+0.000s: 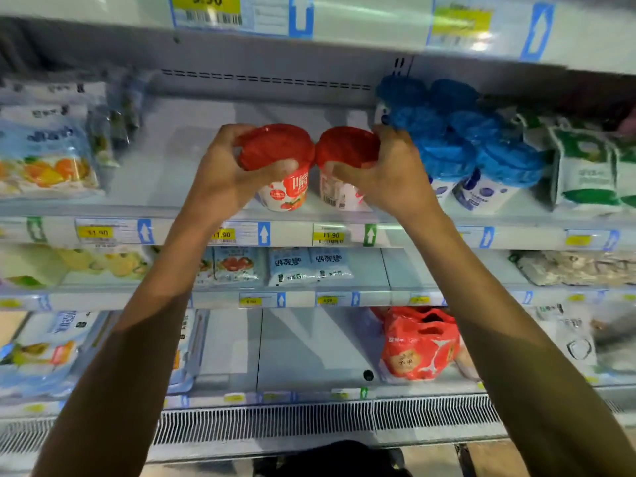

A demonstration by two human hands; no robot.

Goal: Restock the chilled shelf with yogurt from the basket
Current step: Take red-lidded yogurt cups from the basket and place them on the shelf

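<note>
Two red-lidded yogurt cups are held side by side over the front of the chilled shelf [179,204]. My left hand [220,173] grips the left yogurt cup [285,191] from above, fingers curled over its red lid. My right hand [389,173] grips the right yogurt cup [335,192] the same way. The two lids touch each other. Both cups are tilted toward me, their bases near the shelf's front lip. The basket is not in view.
Blue-lidded cups [471,156] stand right of my right hand, green-white cartons [585,166] beyond them. Fruit yogurt packs [48,156] fill the shelf's left end. Lower shelves hold pouches [306,266] and a red pack [420,342]. The upper shelf edge [344,25] overhangs.
</note>
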